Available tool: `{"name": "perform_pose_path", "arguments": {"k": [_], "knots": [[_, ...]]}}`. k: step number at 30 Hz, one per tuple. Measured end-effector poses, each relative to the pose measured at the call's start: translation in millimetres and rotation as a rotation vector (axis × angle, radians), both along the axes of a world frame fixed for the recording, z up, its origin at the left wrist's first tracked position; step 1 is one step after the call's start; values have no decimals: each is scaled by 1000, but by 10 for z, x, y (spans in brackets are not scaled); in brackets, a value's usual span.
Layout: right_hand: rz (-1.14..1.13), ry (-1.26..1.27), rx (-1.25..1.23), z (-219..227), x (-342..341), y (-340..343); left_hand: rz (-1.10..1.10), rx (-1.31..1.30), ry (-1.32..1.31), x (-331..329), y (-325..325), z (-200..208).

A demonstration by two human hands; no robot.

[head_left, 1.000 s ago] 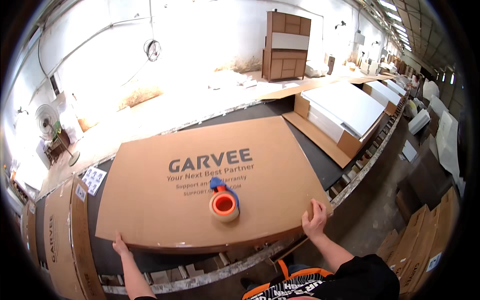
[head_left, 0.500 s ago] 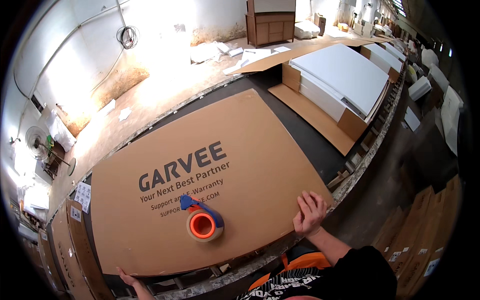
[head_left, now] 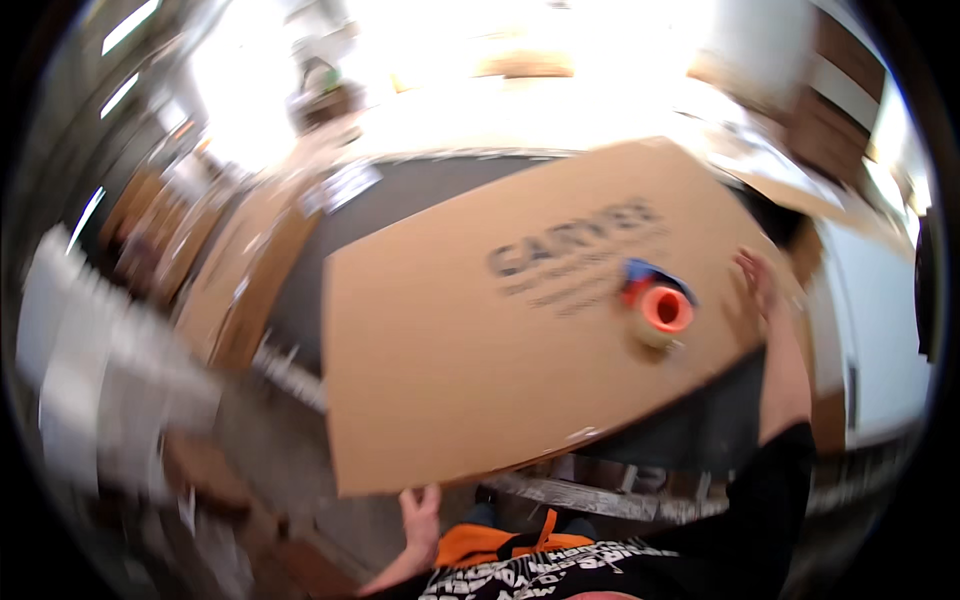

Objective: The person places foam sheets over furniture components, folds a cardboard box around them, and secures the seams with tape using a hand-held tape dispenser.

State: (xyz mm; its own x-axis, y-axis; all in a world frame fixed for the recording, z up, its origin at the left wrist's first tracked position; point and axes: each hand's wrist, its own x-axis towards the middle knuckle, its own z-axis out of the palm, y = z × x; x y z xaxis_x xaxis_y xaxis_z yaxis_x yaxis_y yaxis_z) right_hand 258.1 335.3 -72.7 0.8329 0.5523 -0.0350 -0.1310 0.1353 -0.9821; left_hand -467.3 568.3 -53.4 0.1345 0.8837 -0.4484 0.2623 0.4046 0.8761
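A large flat cardboard box (head_left: 450, 350) with dark print lies at a slant on the black conveyor (head_left: 440, 190). Its near left corner juts out over the conveyor's front edge. My left hand (head_left: 420, 520) grips the near edge by that corner, its other fingers hidden beneath the box. Over the right end of the box is my right hand (head_left: 757, 283), fingers loosely extended and holding nothing; blur hides whether it touches the cardboard. A tape dispenser (head_left: 662, 305), blue and orange with a roll of tape, rests on top of the box near my right hand.
At the right stands an opened carton with a white panel (head_left: 875, 330). Further cardboard boxes (head_left: 250, 270) lie along the conveyor at the left. White wrapped pieces (head_left: 80, 350) are stacked across the floor at far left. A metal rail (head_left: 590, 500) runs along the conveyor's near side.
My view has swung left. The box has turned, its left end coming toward me past the conveyor's edge, with the tape dispenser riding on it. My right hand has left the near right corner.
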Motion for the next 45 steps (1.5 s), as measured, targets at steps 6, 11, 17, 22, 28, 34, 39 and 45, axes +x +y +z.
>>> {"name": "perform_pose_path", "arguments": {"k": [6, 11, 17, 22, 28, 34, 39, 45], "knots": [[412, -80, -28, 922, -2253, 1679, -431, 261, 658, -422, 370, 536], [254, 87, 8, 731, -2697, 2193, -459, 976, 455, -235, 1589, 847], [-480, -33, 425, -203, -3018, 1742, -606, 1109, 556, 1042, 3837, 265], [-831, -301, -394, 290, -4675, 1910, -927, 907, 899, 1819, 4697, 531], [-735, -714, -1059, 330, -4743, 2044, -1031, 893, 851, 2635, 5294, 550], [-663, -558, -951, 505, -4822, 2611, -751, 989, 740, 2460, 5727, 214], [-779, -524, -834, 584, -4796, 2660, -748, 889, 674, 2529, 5760, 247], [-841, -581, -824, 484, -4712, 2413, -743, 882, 692, 2199, 5568, 305]]}}
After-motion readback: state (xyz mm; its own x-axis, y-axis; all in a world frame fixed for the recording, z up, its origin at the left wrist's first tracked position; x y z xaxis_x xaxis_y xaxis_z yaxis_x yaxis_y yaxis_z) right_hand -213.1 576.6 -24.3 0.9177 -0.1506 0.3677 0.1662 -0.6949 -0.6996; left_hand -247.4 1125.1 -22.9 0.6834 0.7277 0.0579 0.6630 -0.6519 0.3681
